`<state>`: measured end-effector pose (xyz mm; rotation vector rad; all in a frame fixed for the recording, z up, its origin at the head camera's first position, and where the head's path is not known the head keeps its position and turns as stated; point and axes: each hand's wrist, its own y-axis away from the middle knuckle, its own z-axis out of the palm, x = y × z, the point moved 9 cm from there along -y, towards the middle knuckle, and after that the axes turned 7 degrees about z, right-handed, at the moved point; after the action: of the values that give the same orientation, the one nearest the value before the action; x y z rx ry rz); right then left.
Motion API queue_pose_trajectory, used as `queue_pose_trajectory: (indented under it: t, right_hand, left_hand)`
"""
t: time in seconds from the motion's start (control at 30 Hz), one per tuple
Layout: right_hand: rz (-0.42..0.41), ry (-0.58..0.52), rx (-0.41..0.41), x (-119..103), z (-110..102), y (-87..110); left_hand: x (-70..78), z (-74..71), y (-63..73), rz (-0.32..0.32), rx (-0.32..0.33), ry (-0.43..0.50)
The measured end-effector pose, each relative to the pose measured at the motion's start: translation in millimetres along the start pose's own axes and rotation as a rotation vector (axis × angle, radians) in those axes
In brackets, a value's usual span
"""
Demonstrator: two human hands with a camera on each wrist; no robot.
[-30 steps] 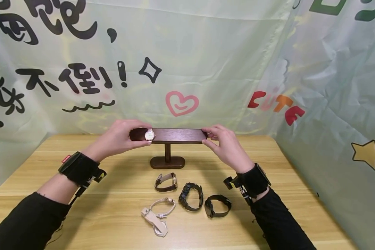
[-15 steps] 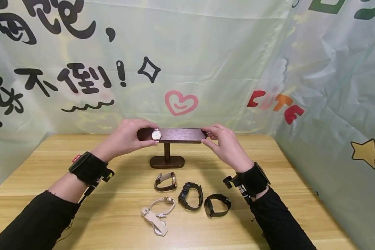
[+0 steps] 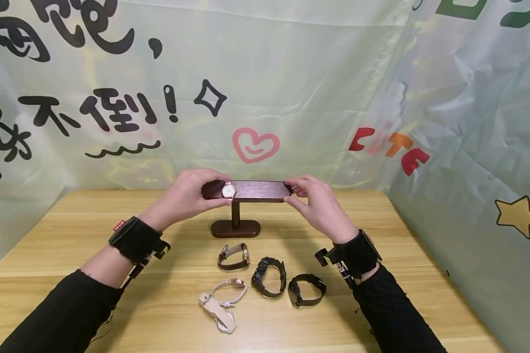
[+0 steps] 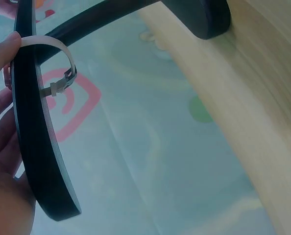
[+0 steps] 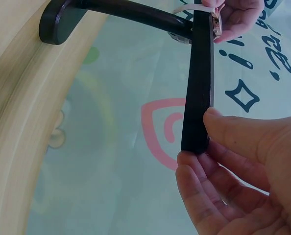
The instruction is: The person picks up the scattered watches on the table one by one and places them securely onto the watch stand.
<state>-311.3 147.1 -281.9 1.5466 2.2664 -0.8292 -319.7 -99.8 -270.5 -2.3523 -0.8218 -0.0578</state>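
A dark wooden T-shaped watch stand (image 3: 260,191) stands at the back of the table. Round its bar, left of the middle, hangs a wristwatch (image 3: 228,190) with a pale strap and white dial. My left hand (image 3: 193,193) pinches this watch between thumb and fingers at the top and bottom of the bar. In the left wrist view the closed strap (image 4: 47,41) loops loosely behind the bar. At the bar's right end, my right hand (image 3: 313,201) grips it, thumb (image 5: 224,125) on one side and fingers on the other.
In front of the stand lie a brown-strapped watch (image 3: 234,257), a chunky black watch (image 3: 269,278), a slim black watch (image 3: 307,290) and a white-strapped watch (image 3: 218,306) with a beige tag. A printed curtain (image 3: 300,98) hangs behind the wooden table (image 3: 150,304).
My left hand has slid the pale-strapped watch rightward along the bar, from near its left end toward the post. The right hand stays at the right end.
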Motion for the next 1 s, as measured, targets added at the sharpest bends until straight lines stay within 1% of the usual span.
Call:
queue_pose_trajectory:
  t: [0.23, 0.5, 0.8, 0.9, 1.0]
  right_hand:
    - [0.0, 0.0, -0.001, -0.4, 0.2, 0.3]
    - [-0.011, -0.005, -0.008, -0.9, 0.2, 0.6]
    - [-0.009, -0.004, 0.001, 1.3, -1.1, 0.2]
    - [-0.008, -0.004, 0.0, 1.6, -1.0, -0.3]
    - [-0.011, 0.005, -0.002, 0.9, -1.6, -0.7]
  left_hand:
    - [1.9, 1.8, 0.0, 0.012, 0.024, -0.004]
    - [1.6, 2.7, 1.0, 0.005, 0.032, -0.007]
    - [6.4, 3.2, 4.3, 0.012, 0.06, 0.0]
    - [8.4, 2.5, 7.0, 0.017, 0.084, -0.004]
    - [14.5, -1.1, 10.5, 0.037, 0.125, -0.005]
